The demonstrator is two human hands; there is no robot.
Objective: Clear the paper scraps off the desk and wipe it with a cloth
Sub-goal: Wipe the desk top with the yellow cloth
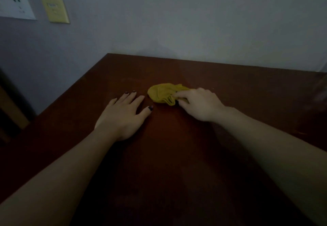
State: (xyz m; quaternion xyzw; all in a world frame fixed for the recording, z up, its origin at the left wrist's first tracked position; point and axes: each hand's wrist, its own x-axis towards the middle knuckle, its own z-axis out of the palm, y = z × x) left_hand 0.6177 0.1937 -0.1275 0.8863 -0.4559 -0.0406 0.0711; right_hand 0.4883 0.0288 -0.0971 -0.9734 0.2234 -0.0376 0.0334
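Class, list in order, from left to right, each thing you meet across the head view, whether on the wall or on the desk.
white wall socket → yellow wall plate → left hand, flat on the desk → yellow cloth → right hand, which grips it.

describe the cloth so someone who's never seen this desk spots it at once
Find the dark reddish-brown wooden desk against the pale wall. Near its middle, the right hand grips a crumpled mustard-yellow cloth. It is the only yellow thing on the desktop, bunched rather than flat.
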